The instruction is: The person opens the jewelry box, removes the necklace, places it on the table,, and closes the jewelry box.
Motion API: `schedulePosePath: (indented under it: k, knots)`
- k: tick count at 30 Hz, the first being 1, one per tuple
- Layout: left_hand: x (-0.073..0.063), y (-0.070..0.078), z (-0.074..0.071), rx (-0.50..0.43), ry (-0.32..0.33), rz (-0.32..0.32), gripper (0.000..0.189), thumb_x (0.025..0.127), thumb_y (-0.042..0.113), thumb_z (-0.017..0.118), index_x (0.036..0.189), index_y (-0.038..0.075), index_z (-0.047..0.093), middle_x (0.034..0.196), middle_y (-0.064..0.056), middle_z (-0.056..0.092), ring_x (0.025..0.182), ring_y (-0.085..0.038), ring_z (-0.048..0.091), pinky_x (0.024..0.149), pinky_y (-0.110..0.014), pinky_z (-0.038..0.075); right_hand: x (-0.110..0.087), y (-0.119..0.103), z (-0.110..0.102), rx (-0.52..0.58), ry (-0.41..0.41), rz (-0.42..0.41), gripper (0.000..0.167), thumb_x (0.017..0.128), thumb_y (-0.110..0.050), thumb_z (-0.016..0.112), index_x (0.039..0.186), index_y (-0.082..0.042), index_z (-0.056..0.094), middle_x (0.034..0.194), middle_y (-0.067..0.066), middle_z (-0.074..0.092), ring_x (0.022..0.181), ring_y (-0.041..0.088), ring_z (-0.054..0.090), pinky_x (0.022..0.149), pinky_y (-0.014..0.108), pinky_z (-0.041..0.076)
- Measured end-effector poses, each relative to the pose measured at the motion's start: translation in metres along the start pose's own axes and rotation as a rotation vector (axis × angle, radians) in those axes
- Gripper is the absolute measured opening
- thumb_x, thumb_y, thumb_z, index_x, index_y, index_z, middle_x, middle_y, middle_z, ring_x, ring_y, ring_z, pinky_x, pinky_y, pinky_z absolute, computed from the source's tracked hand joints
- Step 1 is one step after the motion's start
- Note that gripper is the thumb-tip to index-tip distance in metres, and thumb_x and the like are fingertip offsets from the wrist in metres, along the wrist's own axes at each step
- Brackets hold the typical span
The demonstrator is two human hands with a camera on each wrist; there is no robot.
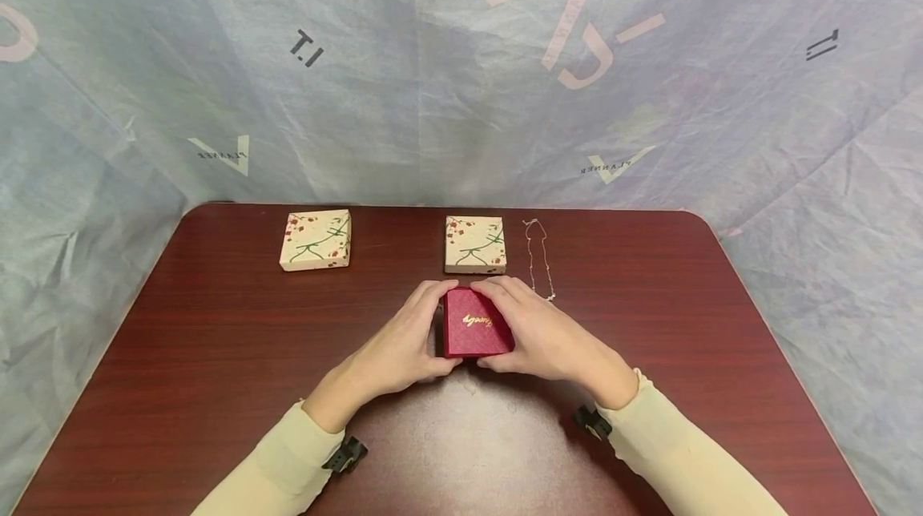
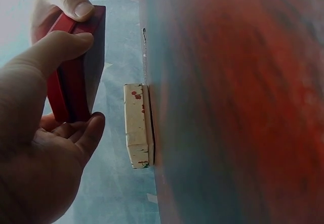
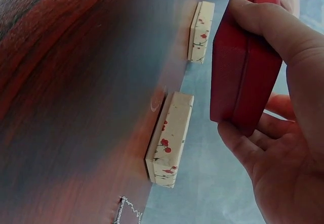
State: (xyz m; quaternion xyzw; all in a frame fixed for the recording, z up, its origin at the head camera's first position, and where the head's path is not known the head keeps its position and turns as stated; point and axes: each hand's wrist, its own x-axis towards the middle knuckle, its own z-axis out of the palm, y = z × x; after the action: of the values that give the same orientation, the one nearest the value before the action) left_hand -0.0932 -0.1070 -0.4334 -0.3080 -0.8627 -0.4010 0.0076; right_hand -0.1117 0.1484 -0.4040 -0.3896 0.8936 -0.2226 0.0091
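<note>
Dark-red wood table (image 1: 216, 356) is being backed by grey cloth (image 1: 404, 59); above tabletop, red box (image 1: 469, 339) is being gripped btwn L hand (image 1: 400, 344) & R hand (image 1: 548, 336), fingers curled, lettered face up, long axis unclear.

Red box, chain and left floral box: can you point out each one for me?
Red box (image 1: 467, 334): head view, on its top face.
Chain (image 1: 546, 266): head view, on its right-hand strand.
Left floral box (image 1: 316, 239): head view, on its patterned top.

Printed grey cloth (image 1: 433, 99) backs a reddish table (image 1: 216, 332).
</note>
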Motion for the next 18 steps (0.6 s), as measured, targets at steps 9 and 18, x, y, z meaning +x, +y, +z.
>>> schedulePosePath:
  k: [9,18]
  knots:
    - [0.0006,-0.0001,0.0004,0.012,-0.013,-0.004,0.105,0.073,0.01,0.097,0.157,0.0,0.035,0.147,-0.01,0.047,0.134,-0.019,0.049,0.117,-0.039,0.042,-0.0002,0.0014,-0.0014,-0.001,-0.013,-0.004,0.098,0.078,-0.038,0.095,0.155,-0.005,0.044,0.147,0.008,0.052,0.136,0.022,0.049,0.114,0.041,0.045]
    - [0.0002,0.0009,-0.0016,0.027,-0.019,-0.011,0.107,0.073,0.011,0.098,0.158,0.0,0.034,0.146,-0.011,0.049,0.133,-0.02,0.05,0.116,-0.04,0.042,0.0005,0.0016,-0.0003,0.009,-0.004,-0.009,0.098,0.077,-0.035,0.096,0.154,-0.004,0.044,0.147,0.008,0.052,0.135,0.022,0.049,0.112,0.042,0.047]
